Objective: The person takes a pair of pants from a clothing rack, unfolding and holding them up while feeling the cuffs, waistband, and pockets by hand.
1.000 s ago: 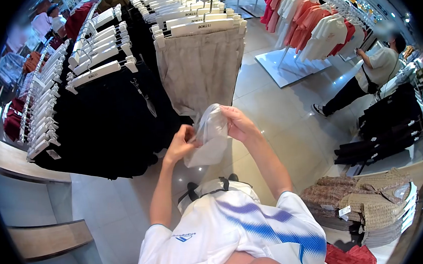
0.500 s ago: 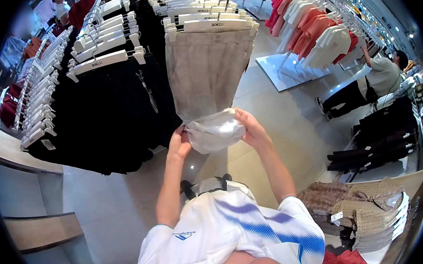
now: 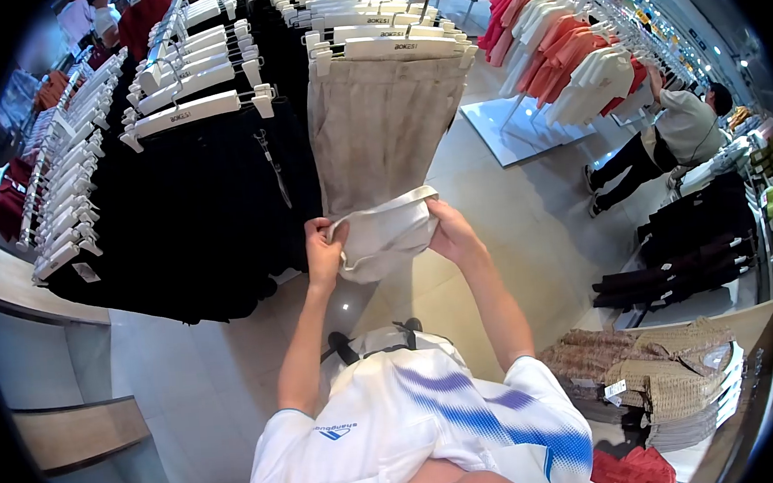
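Beige trousers [image 3: 384,122] hang from a white clip hanger [image 3: 406,48] at the front of a rack. Their lower end is bunched in a paler fold of cloth [image 3: 386,233], with a hem-like band along its upper edge. My left hand [image 3: 324,256] pinches the left side of this fold, thumb on the near face. My right hand [image 3: 453,236] grips its right edge, with some fingers hidden behind the cloth. The fold is stretched between both hands, open towards the hanger. Whether the pale cloth is the trousers' inside face I cannot tell.
Black garments [image 3: 200,226] on white hangers crowd the left. A display of red and white shirts [image 3: 584,74] stands at the far right, where a person [image 3: 676,135] reaches up to it. Folded knitwear [image 3: 678,383] and dark clothes [image 3: 696,231] lie at right; wooden shelves [image 3: 80,433] stand at left.
The upper edge of the fold has come up and now shows as a distinct band. My left hand has shifted slightly upward, its thumb now over the cloth. The view has moved slightly.
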`<state>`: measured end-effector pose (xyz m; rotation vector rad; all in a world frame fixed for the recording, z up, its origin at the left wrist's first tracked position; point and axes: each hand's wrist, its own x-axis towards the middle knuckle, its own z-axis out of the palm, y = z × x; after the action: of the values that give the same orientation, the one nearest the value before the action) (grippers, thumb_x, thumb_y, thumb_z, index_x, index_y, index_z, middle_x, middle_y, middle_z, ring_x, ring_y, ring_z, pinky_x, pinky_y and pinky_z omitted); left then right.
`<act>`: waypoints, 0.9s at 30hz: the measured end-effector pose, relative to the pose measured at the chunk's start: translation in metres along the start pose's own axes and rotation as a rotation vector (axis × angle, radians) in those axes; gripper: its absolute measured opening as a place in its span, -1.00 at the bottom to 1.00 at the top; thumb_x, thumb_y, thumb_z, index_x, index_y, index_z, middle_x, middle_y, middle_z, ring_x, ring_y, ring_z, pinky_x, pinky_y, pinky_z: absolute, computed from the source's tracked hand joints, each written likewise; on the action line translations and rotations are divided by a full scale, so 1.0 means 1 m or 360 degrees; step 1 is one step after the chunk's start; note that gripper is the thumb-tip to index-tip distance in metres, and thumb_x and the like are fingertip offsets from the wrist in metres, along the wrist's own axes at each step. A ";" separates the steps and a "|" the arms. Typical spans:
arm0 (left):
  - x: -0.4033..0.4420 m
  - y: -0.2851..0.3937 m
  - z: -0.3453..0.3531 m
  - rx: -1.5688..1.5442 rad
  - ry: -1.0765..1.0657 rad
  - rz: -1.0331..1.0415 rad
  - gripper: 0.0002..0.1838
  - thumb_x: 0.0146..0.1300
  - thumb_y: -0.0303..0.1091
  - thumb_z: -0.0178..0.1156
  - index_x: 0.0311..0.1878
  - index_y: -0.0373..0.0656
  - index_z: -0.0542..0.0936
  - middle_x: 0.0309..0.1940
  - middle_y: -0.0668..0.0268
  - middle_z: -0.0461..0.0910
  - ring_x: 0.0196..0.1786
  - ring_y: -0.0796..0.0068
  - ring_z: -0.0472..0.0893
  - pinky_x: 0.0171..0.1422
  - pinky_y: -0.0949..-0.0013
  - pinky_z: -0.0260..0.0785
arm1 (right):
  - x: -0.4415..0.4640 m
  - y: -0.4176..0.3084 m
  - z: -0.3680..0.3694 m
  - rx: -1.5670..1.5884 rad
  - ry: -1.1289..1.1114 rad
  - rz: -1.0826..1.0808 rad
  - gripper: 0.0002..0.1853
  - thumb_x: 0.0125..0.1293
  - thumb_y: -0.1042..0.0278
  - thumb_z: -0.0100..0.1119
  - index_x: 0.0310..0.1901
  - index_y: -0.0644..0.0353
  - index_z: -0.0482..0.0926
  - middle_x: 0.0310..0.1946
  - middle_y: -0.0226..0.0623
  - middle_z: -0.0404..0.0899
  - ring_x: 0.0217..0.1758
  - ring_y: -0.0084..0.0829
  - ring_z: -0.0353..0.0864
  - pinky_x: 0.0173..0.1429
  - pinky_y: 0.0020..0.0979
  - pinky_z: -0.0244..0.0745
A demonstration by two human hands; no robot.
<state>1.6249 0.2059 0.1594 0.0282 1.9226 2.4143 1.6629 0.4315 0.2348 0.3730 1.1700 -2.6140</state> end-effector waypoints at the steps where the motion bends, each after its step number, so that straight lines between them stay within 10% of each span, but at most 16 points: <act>1: 0.001 -0.019 -0.008 0.0203 -0.0088 0.0113 -0.74 0.23 -0.44 0.25 -0.15 -0.23 0.34 -0.35 0.33 0.52 -0.32 0.65 0.47 -0.21 0.56 0.32 | 0.003 0.003 -0.001 0.0117 -0.0014 0.0082 -0.66 0.50 0.18 -0.24 0.07 0.24 0.40 0.03 -0.15 0.54 0.08 -0.24 0.56 0.24 -0.13 0.44; 7: -0.015 -0.060 -0.034 0.1276 -0.0554 0.0383 -0.82 0.23 -0.35 0.15 -0.22 -0.25 0.44 -0.39 0.22 0.55 -0.38 0.46 0.54 -0.30 0.37 0.39 | -0.001 0.022 0.035 0.0693 -0.0181 0.0118 -0.57 0.52 0.14 -0.30 0.17 0.30 0.33 0.16 -0.08 0.43 0.23 -0.14 0.42 0.33 -0.05 0.30; 9: -0.010 -0.068 -0.037 0.0318 -0.0729 -0.0708 -0.81 0.26 -0.34 0.12 -0.16 -0.24 0.52 -0.31 0.22 0.62 -0.27 0.33 0.62 -0.16 0.31 0.47 | -0.003 0.035 0.043 0.0711 -0.0115 0.0122 -0.56 0.52 0.13 -0.31 0.20 0.31 0.31 0.17 -0.07 0.42 0.25 -0.12 0.40 0.36 -0.03 0.26; 10: -0.010 -0.073 -0.041 0.0300 -0.0740 -0.0725 -0.81 0.26 -0.34 0.12 -0.16 -0.24 0.52 -0.31 0.22 0.62 -0.27 0.33 0.62 -0.16 0.31 0.47 | -0.005 0.042 0.043 0.0782 -0.0111 0.0098 -0.56 0.52 0.13 -0.30 0.20 0.31 0.31 0.17 -0.08 0.42 0.24 -0.13 0.42 0.34 -0.05 0.29; 12: -0.012 -0.041 -0.038 -0.1452 -0.0786 -0.0762 -0.76 0.28 -0.41 0.03 -0.01 -0.23 0.51 -0.10 0.18 0.61 -0.03 0.27 0.61 0.10 0.23 0.46 | -0.011 0.053 0.034 0.0857 -0.0065 0.0070 -0.56 0.51 0.14 -0.29 0.21 0.32 0.31 0.17 -0.08 0.43 0.23 -0.14 0.44 0.32 -0.06 0.33; 16: 0.020 -0.041 -0.052 -0.1764 -0.0205 -0.1253 -0.71 0.30 -0.38 -0.08 0.01 -0.26 0.50 0.00 0.18 0.57 0.13 0.28 0.53 0.24 0.16 0.39 | -0.015 0.064 0.017 0.0985 0.0067 -0.0085 -0.62 0.47 0.21 -0.18 0.12 0.32 0.41 0.04 -0.11 0.55 0.06 -0.23 0.59 0.15 -0.18 0.54; 20: 0.020 0.017 -0.035 -0.1139 -0.0260 -0.1038 -0.74 0.36 -0.29 -0.13 -0.19 -0.18 0.54 -0.22 0.31 0.63 -0.12 0.44 0.63 -0.03 0.33 0.54 | -0.002 0.065 -0.026 0.0710 0.0139 -0.0057 -0.67 0.39 0.22 -0.05 0.01 0.29 0.50 -0.07 -0.18 0.61 -0.09 -0.29 0.65 0.05 -0.26 0.58; 23: 0.023 0.032 -0.024 -0.0902 -0.0375 -0.0714 -0.69 0.41 -0.21 -0.20 -0.21 -0.14 0.52 -0.27 0.34 0.61 -0.23 0.51 0.61 -0.18 0.38 0.51 | -0.004 0.033 -0.002 -0.1198 -0.0137 -0.0558 -0.67 0.23 0.21 0.19 -0.03 0.17 0.55 -0.21 -0.27 0.65 -0.18 -0.37 0.66 -0.09 -0.31 0.54; 27: 0.022 0.062 0.014 -0.0530 -0.0303 -0.0563 -0.64 0.43 -0.14 -0.22 -0.17 -0.18 0.51 -0.25 0.33 0.59 -0.23 0.55 0.58 -0.17 0.43 0.45 | 0.003 -0.001 0.021 -0.2431 -0.0272 -0.0557 -0.70 0.30 0.11 0.13 -0.10 0.15 0.61 -0.28 -0.34 0.65 -0.18 -0.46 0.64 -0.14 -0.32 0.51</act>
<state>1.6012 0.2070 0.2220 -0.0852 1.3031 2.3527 1.6576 0.4158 0.2479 -0.3880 2.7457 -1.1657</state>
